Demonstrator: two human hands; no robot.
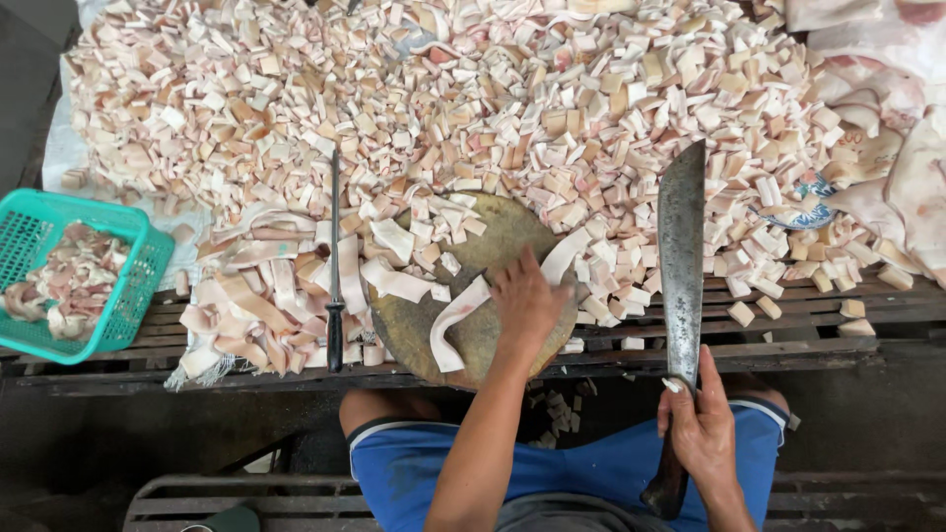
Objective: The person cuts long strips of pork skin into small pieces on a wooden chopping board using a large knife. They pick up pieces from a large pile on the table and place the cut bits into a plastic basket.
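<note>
Your left hand [524, 300] rests on the round wooden chopping block [493, 246] at frame centre, fingers curled together on the end of a pale pork-skin strip [455, 320]; press it flat and tuck your fingertips back from the cutting line. Your right hand [702, 424], lower right, has its fingers clamped around the handle of the cleaver [682, 251], whose long axis runs nearly vertical, tip toward the upper frame. The strip curves from your hand down-left. Cut cubes [473, 89] cover the counter [788, 340]; a sharpening steel [335, 256] lies left.
</note>
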